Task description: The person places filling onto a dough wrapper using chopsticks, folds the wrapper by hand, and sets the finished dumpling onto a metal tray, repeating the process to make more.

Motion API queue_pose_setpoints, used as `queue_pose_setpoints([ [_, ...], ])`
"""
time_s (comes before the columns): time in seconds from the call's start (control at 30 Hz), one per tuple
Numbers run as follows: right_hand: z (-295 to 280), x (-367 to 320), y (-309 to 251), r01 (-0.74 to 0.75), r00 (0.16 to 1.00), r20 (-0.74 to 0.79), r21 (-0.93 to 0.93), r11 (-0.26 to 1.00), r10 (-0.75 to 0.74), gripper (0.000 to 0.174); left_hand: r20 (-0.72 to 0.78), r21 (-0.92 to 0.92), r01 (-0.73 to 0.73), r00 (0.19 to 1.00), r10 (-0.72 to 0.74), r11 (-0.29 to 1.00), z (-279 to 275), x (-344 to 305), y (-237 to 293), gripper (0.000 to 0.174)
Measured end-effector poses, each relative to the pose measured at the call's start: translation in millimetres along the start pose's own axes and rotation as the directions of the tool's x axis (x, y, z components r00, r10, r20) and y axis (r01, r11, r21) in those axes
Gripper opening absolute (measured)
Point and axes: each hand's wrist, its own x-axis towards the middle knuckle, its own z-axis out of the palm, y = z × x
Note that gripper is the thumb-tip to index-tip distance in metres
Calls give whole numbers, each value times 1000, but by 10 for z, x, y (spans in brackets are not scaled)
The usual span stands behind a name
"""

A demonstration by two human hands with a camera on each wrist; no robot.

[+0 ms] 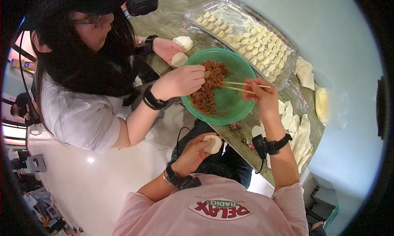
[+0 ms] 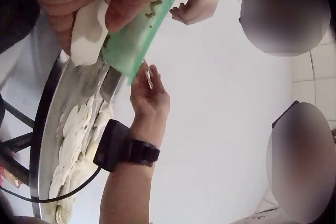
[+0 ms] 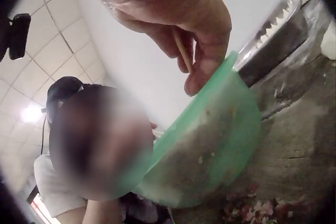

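My left hand (image 1: pixel 196 154) pinches a round white wrapper (image 1: pixel 213 144) between thumb and fingers, below the green bowl (image 1: pixel 242 109); the left wrist view shows the wrapper (image 2: pixel 88 34) under my thumb. With my right hand (image 1: pixel 261 97) I grip a pair of wooden chopsticks (image 1: pixel 246 84) over the bowl's right rim, their tips at the brown filling (image 1: pixel 209 94). In the right wrist view the fingers of my right hand (image 3: pixel 181 40) curl round a chopstick (image 3: pixel 182 50) above the bowl (image 3: pixel 210 140); the chopstick tips are hidden there.
Another person's hand (image 1: pixel 182 82) reaches into the bowl from the left, their other hand (image 1: pixel 166 50) holding a wrapper (image 1: pixel 179 60). A metal tray (image 1: pixel 197 15) with rows of dumplings lies at the back. Loose wrappers (image 1: pixel 287 115) and a textured cloth (image 1: pixel 303 139) lie right of the bowl.
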Motion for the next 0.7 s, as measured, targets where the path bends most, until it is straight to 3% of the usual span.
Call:
queue_pose_setpoints([
  [0.13,53,-24,3,-32,999,-8,-30,999,32,20,2,18,0,1000,0,1000,-16,27,-40,33],
  [0.3,173,77,183,77,996,31,99,992,-80,21,-12,34,-1,1000,2,999,21,38,-44,32],
  [0.7,65,20,133,139,990,-44,276,951,-132,23,17,28,25,1000,-25,999,180,-115,176,29],
])
